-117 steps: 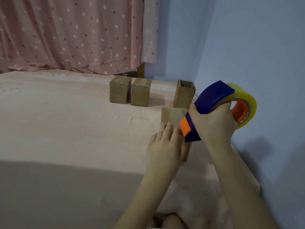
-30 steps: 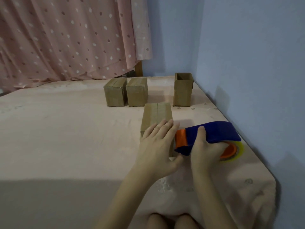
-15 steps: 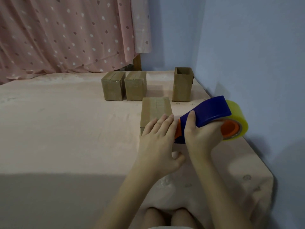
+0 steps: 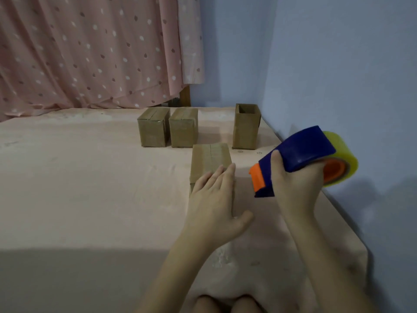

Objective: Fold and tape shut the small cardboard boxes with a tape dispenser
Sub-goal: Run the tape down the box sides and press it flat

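the left hand (image 4: 215, 199) lies flat on the near end of the nearest cardboard box (image 4: 211, 160), fingers straight and together, pointing toward twelve o'clock, the thumb spread off toward three o'clock over the box's right edge. this box lies on the pink sheet (image 4: 90, 188) with its top flaps closed, a seam running lengthwise down the middle of the top.

at three o'clock from the box, lifted clear of the sheet and not touching the box, the right hand (image 4: 293, 188) grips the tape dispenser (image 4: 300, 154): its fingers curl round the blue body from below, the thumb lying up along the near side. the orange front piece (image 4: 257, 177) points toward nine o'clock, at the box but apart from it. the yellowish roll of tape (image 4: 345, 154) sits at the dispenser's far end, toward three o'clock, around an orange core.

further out at twelve o'clock stand three more boxes. two closed ones, the left taped box (image 4: 153, 129) and the right taped box (image 4: 183, 129), are just beside each other. the open box (image 4: 247, 126) stands upright at one o'clock, apart from them, near the blue wall (image 4: 338, 64).

a pink dotted curtain (image 4: 90, 53) hangs at the back, from ten to twelve o'clock. two bare knees (image 4: 228, 303) show at six o'clock, at the bottom edge.
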Motion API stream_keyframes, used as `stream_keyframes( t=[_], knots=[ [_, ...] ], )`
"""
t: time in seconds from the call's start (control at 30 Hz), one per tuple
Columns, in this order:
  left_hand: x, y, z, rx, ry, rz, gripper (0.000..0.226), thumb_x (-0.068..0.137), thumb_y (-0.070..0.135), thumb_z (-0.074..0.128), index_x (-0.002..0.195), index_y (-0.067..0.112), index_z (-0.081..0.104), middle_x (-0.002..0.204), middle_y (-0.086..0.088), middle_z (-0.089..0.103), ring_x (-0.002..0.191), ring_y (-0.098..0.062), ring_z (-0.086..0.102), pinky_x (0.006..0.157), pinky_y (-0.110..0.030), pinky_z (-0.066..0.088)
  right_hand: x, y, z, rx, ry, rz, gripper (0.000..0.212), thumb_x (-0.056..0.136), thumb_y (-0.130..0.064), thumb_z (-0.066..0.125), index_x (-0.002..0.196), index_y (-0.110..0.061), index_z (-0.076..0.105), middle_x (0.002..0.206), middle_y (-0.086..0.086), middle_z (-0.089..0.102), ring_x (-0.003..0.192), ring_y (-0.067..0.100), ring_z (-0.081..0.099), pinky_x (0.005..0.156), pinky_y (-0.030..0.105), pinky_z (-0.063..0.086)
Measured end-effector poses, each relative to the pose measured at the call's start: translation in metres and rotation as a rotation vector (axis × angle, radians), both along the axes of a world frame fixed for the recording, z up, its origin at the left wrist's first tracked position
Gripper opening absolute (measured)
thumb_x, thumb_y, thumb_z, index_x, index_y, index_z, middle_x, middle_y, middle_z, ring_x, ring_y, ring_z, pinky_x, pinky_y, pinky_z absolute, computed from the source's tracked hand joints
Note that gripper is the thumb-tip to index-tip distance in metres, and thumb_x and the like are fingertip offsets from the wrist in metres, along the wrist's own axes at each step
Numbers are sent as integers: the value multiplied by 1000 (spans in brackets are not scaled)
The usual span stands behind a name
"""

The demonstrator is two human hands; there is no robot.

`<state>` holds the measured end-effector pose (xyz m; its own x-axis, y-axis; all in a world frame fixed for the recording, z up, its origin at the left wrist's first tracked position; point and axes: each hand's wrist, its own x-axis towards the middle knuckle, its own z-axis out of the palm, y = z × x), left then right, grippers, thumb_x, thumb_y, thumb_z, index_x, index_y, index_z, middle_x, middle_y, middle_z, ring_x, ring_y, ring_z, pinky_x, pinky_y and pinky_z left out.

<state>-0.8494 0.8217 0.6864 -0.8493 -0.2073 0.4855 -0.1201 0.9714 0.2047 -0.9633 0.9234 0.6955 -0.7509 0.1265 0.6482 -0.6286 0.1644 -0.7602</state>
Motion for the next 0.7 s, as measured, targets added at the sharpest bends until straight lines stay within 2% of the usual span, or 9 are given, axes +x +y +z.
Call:
stream_keyframes(
  t=[0.07, 0.17, 0.27, 0.33, 0.37, 0.43, 0.5, 0.6, 0.7],
  knots=[
    [-1, 4, 6, 94, 33, 39, 71, 82, 48, 43, 145, 21, 29, 147, 8, 41, 139, -7, 29, 111, -18, 6, -8, 8, 4, 6, -31, 53, 47, 82, -21, 72, 118, -4, 47, 98, 1, 61, 82, 11, 59, 59, 4, 42],
    [-13, 9, 21, 235, 67, 149, 35, 94, 33, 45, 128, 25, 45, 124, 9, 57, 118, -11, 49, 104, -25, 25, -11, 20, -4, -11, -101, 164, 37, 84, -24, 69, 112, -12, 48, 88, -13, 57, 81, 6, 59, 58, 8, 42],
    [-33, 15, 33, 142, 46, 249, 38, 97, 40, 32, 127, 24, 49, 126, 5, 55, 118, -15, 46, 101, -32, 29, -8, 32, -16, 19, -147, 268, 35, 84, -20, 68, 110, -21, 44, 91, -19, 55, 81, 0, 58, 60, 8, 42],
    [-39, 30, 41, 167, 119, 154, 46, 98, 43, 24, 128, 22, 51, 128, 4, 54, 121, -14, 44, 102, -31, 28, -5, 34, -20, 14, -227, 364, 37, 81, -20, 70, 110, -20, 46, 92, -18, 57, 79, -5, 60, 61, 7, 45],
    [-42, 39, 42, 274, 145, 38, 42, 100, 41, 28, 127, 20, 52, 126, 4, 55, 119, -12, 45, 100, -29, 29, -6, 35, -18, -49, -278, 440, 38, 81, -17, 70, 112, -17, 47, 91, -16, 59, 79, -8, 61, 64, 8, 47],
    [-47, 57, 46, 662, 126, -198, 31, 100, 36, 40, 119, 17, 56, 114, 3, 60, 105, -10, 52, 87, -25, 37, -9, 40, -19, 49, -200, 477, 28, 90, -11, 62, 115, -12, 49, 88, -9, 64, 75, -9, 64, 71, 19, 53],
    [-51, 67, 44, 1034, 133, -325, 20, 98, 30, 48, 108, 16, 57, 97, 5, 62, 87, -3, 56, 76, -20, 41, -4, 43, -12, 165, -212, 517, 12, 92, -9, 57, 103, -12, 54, 79, -6, 67, 69, -2, 66, 64, 17, 53],
    [-54, 69, 32, 1153, 279, -345, 7, 96, 14, 54, 102, 11, 56, 84, 6, 59, 71, 7, 54, 68, -12, 44, 1, 55, -8, 180, -266, 534, 38, 75, -3, 75, 98, -24, 54, 81, -17, 60, 77, -1, 59, 63, 11, 47],
    [-51, 72, 19, 1218, 320, -425, 11, 92, 5, 57, 97, 15, 56, 84, 4, 62, 74, 1, 58, 66, -18, 49, 7, 64, -3, 196, -261, 524, 36, 75, 7, 71, 101, -16, 63, 80, -15, 61, 70, -5, 64, 57, 7, 46]
  ],
)
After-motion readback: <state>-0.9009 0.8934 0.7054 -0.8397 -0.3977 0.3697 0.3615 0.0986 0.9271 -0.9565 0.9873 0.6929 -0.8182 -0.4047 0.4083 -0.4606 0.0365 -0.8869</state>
